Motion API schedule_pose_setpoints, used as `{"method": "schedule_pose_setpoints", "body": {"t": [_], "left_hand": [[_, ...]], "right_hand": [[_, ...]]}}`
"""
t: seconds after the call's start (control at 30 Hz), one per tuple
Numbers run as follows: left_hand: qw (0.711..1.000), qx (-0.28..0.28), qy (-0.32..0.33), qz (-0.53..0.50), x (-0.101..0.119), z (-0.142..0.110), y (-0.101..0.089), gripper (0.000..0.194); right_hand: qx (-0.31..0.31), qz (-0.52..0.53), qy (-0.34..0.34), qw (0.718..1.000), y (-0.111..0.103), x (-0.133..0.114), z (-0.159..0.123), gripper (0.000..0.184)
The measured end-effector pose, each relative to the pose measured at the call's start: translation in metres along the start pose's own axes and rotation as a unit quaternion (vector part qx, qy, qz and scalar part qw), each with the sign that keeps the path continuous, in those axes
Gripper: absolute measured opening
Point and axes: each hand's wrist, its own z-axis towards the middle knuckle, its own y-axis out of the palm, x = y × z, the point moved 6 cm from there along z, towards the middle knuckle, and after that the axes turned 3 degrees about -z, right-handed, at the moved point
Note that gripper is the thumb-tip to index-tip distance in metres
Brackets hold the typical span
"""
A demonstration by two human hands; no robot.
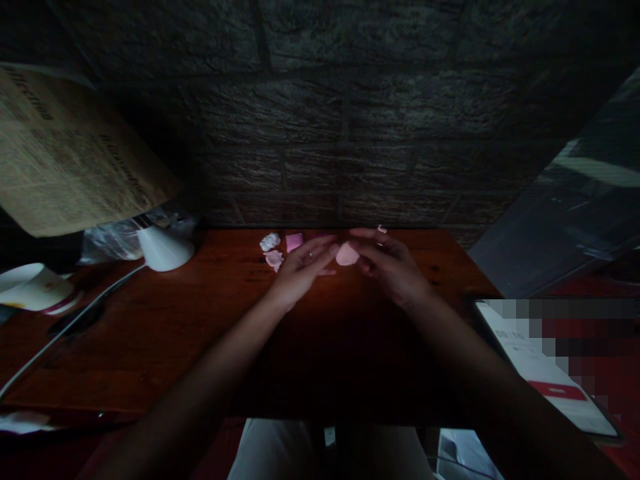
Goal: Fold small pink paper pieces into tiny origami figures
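A pale pink flattened lump (347, 253), soft like modelling clay, is held above the wooden table between the thumb and fingers of my right hand (393, 263). My left hand (303, 263) is beside it, fingers stretched out and apart, with the fingertips at the lump's left edge; whether they press on it I cannot tell. Left of that hand lie a white crumpled lump (271, 242), a pale pink ragged piece (274, 259) and a brighter pink square block (294, 242). A small pale pink bit (381, 229) shows behind my right hand.
At the left stand a lamp with a white base (165, 248) and printed paper shade (75, 153), and a paper cup (35, 288). A white cable (75, 327) crosses the wooden table (125, 347). A tablet-like screen (530, 360) is at the right; a stone-block wall (310, 113) rises behind.
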Motion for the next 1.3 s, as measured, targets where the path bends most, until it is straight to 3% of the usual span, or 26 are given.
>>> {"method": "schedule_pose_setpoints", "body": {"t": [0.13, 0.37, 0.57, 0.77, 1.03, 1.3], "left_hand": [[0.986, -0.024, -0.111, -0.120, -0.009, -0.001, 0.001, 0.034], [0.965, -0.018, -0.180, -0.188, -0.018, -0.004, 0.005, 0.026], [0.957, -0.003, -0.176, -0.231, -0.017, -0.003, 0.006, 0.022], [0.953, 0.001, -0.173, -0.247, -0.016, -0.002, 0.005, 0.022], [0.945, 0.007, -0.182, -0.273, -0.016, -0.004, 0.006, 0.025], [0.945, 0.000, -0.172, -0.279, -0.015, -0.002, 0.007, 0.022]], "right_hand": [[-0.040, -0.008, 0.005, 0.999, 0.004, 0.003, -0.001, 0.040], [-0.078, -0.015, -0.007, 0.997, 0.007, 0.007, 0.000, 0.042], [-0.088, -0.021, 0.007, 0.996, 0.011, 0.004, -0.002, 0.047], [-0.030, -0.058, 0.013, 0.998, 0.005, 0.003, -0.003, 0.052], [-0.110, -0.016, -0.015, 0.994, 0.012, -0.002, -0.002, 0.035], [-0.149, -0.013, -0.019, 0.989, 0.015, -0.007, -0.006, 0.031]]}}
